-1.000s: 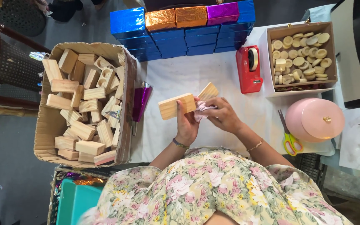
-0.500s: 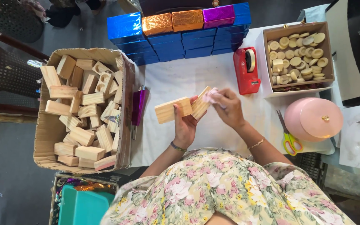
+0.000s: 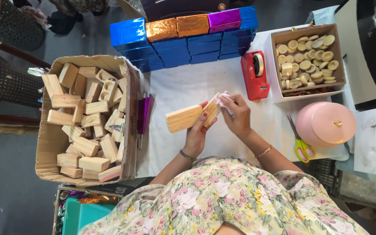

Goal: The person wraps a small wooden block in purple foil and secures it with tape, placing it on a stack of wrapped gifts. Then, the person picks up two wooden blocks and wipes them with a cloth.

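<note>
Nearest, at the bottom of the frame, the person's floral dress fills the lower edge, and both forearms rise from it toward the middle of the white table point(image 3: 183, 87).

Just left of centre, the left hand point(image 3: 195, 135) is closed around the wooden block point(image 3: 191, 117), thumb over one face and fingers under the other. The block points up and to the right, lifted clear of the table. The right hand point(image 3: 236, 117) is curled over the block's upper right end, its fingertips pinching a small pale cloth or tissue point(image 3: 223, 96) against the wood; whether it is wiping or wrapping cannot be told.

To do this step well, I judge that the left hand should keep its firm grip at mid-length, so the block does not twist. The right hand should press the cloth flat on the end face and work along the grain. Turning the block would bring each face round to the cloth.

Further off, a cardboard box of wooden blocks point(image 3: 85, 117) sits at the left. A red tape dispenser point(image 3: 255, 75) stands just above the hands. A pink round tin point(image 3: 325, 124) and scissors point(image 3: 300, 143) lie at the right.

Farthest, at the top, a row of foil-wrapped boxes point(image 3: 183, 37) in blue, orange and purple lines the table's far edge. A box of wooden discs point(image 3: 307, 61) sits at the upper right.
</note>
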